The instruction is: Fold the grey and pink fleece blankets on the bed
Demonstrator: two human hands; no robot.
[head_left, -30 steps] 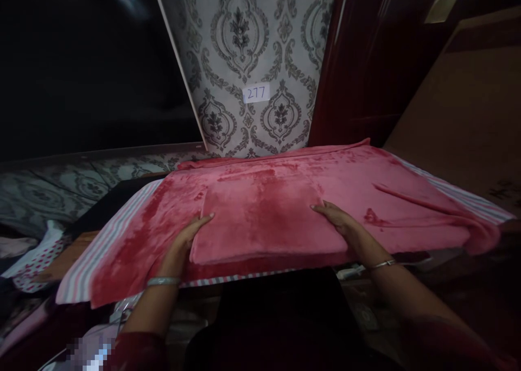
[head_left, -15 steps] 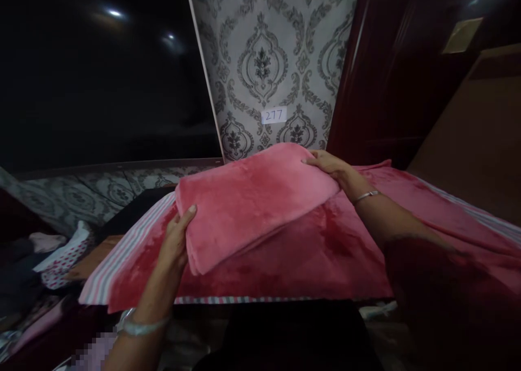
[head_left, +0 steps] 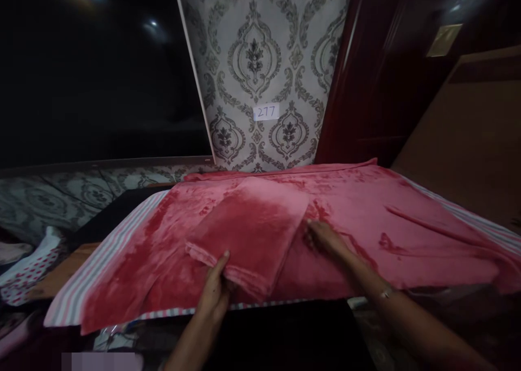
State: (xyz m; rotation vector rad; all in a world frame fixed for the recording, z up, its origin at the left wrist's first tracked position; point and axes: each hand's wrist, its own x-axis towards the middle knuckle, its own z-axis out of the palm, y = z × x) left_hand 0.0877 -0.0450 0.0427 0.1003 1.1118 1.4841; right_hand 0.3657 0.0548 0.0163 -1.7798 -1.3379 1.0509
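Observation:
A folded pink fleece blanket (head_left: 252, 224) lies at a slant on a larger spread-out pink blanket (head_left: 358, 213) with a striped border. My left hand (head_left: 215, 289) is closed on the near edge of the folded one, thumb on top and the other fingers hidden below. Beside the right edge of the folded blanket is my right hand (head_left: 328, 240), low over the spread blanket. Its fingers look bent but are smeared, so whether they hold any cloth is unclear.
A large dark screen (head_left: 97, 77) stands at the back left, beside a patterned wall (head_left: 254, 61) bearing a paper label (head_left: 266, 112). At the right leans a brown board (head_left: 468, 121). A dotted cloth (head_left: 32, 268) lies at the far left.
The folded blanket has come down onto the spread one and turned. My right hand has left its far corner and moved nearer; my left hand has moved right along the near edge.

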